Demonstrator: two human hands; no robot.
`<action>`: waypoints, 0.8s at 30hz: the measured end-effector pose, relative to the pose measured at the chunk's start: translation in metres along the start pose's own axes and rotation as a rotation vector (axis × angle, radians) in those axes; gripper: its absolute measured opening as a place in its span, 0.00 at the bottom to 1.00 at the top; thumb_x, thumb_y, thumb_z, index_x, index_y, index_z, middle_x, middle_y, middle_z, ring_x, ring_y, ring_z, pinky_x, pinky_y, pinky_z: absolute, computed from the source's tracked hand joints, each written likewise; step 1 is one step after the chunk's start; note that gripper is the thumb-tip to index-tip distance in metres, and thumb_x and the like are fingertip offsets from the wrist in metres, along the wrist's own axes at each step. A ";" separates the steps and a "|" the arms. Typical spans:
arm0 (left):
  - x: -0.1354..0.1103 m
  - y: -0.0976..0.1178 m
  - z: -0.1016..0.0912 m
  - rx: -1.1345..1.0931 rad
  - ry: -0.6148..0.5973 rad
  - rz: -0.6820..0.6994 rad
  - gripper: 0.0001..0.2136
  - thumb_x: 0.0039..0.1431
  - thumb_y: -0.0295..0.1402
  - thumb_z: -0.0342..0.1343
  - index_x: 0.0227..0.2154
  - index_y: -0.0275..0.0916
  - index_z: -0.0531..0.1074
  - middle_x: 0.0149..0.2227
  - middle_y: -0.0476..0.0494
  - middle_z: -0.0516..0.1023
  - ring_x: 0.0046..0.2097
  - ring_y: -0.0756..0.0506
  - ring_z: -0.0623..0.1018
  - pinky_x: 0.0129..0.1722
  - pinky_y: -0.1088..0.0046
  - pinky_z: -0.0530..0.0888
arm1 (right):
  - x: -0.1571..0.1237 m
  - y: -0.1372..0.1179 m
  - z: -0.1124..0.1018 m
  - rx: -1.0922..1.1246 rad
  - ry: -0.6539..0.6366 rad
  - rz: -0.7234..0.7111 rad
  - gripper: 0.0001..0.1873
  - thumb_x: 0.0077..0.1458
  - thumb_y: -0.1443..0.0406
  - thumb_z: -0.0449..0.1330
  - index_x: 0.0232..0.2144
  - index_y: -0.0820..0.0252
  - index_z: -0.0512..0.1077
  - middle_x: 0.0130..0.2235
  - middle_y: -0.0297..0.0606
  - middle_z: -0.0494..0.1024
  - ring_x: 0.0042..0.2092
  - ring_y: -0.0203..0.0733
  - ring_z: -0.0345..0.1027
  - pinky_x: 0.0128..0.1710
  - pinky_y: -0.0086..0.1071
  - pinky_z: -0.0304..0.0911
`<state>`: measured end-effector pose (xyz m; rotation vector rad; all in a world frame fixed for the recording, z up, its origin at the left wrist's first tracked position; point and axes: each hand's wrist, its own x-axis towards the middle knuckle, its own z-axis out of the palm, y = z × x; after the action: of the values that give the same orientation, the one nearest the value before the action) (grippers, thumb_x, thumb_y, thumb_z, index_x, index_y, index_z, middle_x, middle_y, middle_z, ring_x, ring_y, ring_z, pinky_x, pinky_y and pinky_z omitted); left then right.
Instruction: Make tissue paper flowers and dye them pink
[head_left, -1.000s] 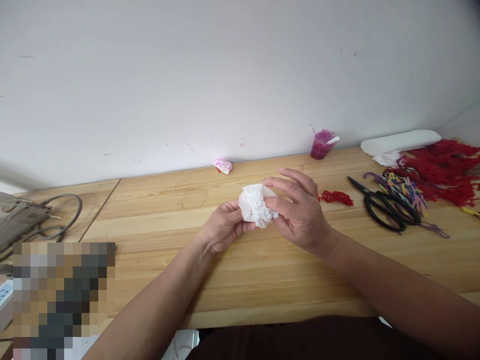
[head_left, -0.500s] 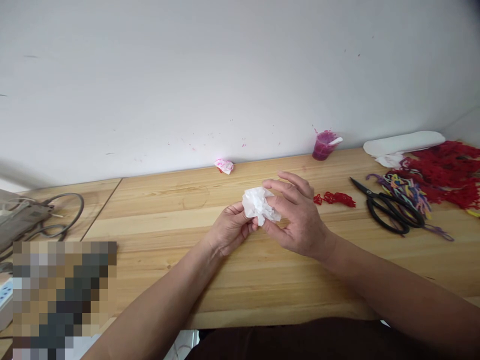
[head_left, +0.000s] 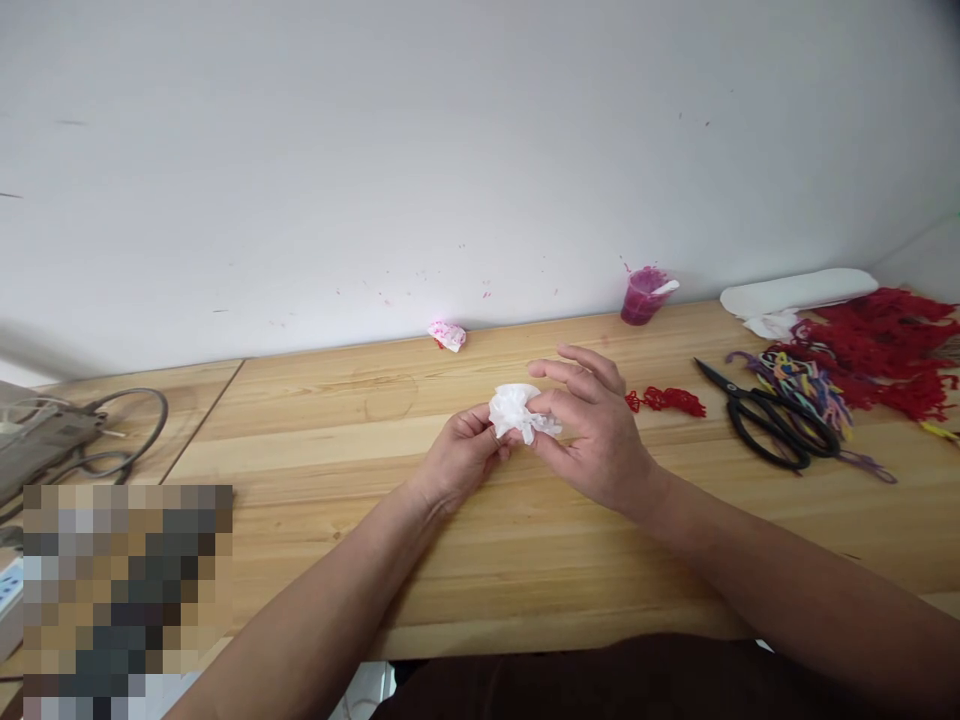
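A crumpled white tissue (head_left: pixel 514 410) sits between both my hands above the middle of the wooden table (head_left: pixel 315 450). My left hand (head_left: pixel 459 462) pinches its lower left edge with closed fingers. My right hand (head_left: pixel 592 430) grips its right side with thumb and forefinger, while the other fingers stretch out above it. The tissue is bunched into a small wad.
Black scissors (head_left: pixel 765 420), coloured cords (head_left: pixel 806 385) and a heap of red yarn (head_left: pixel 892 350) lie at the right. A small red yarn piece (head_left: pixel 667 401), a purple-stained cup (head_left: pixel 640 294), a stained tissue scrap (head_left: pixel 447 335) and a white roll (head_left: pixel 799 291) are near the wall. Grey cables (head_left: pixel 112 440) lie at the left.
The tissue has been squeezed into a smaller wad between my hands. Both hands stayed at nearly the same spot.
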<state>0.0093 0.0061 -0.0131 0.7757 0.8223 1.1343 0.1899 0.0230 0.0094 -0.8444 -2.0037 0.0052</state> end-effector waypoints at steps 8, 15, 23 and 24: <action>-0.003 0.002 0.003 0.005 0.010 0.017 0.16 0.39 0.36 0.79 0.27 0.35 0.80 0.24 0.51 0.74 0.27 0.54 0.67 0.29 0.80 0.66 | 0.000 -0.001 0.001 0.060 -0.021 0.019 0.12 0.51 0.70 0.66 0.38 0.51 0.74 0.53 0.38 0.80 0.63 0.59 0.64 0.61 0.55 0.60; -0.006 0.008 -0.002 -0.123 -0.003 -0.102 0.20 0.33 0.38 0.81 0.23 0.34 0.78 0.22 0.49 0.75 0.23 0.54 0.71 0.27 0.79 0.69 | -0.001 0.008 0.007 0.394 -0.220 0.191 0.40 0.48 0.47 0.74 0.57 0.57 0.70 0.54 0.50 0.78 0.55 0.57 0.74 0.55 0.51 0.70; -0.010 0.002 0.007 -0.043 -0.130 -0.273 0.19 0.33 0.32 0.80 0.30 0.35 0.82 0.30 0.43 0.82 0.31 0.48 0.79 0.33 0.73 0.76 | -0.018 0.007 0.020 0.724 -0.306 0.154 0.37 0.45 0.55 0.78 0.56 0.56 0.73 0.57 0.50 0.78 0.61 0.56 0.71 0.62 0.51 0.69; -0.010 0.001 0.007 -0.043 -0.132 -0.281 0.18 0.33 0.32 0.80 0.28 0.35 0.82 0.29 0.43 0.82 0.31 0.48 0.79 0.33 0.74 0.76 | -0.018 0.005 0.020 0.727 -0.318 0.163 0.31 0.46 0.56 0.77 0.52 0.56 0.76 0.56 0.49 0.79 0.61 0.56 0.72 0.61 0.51 0.69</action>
<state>0.0133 -0.0037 -0.0074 0.6681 0.7670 0.8386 0.1837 0.0233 -0.0168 -0.5404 -1.9875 0.9523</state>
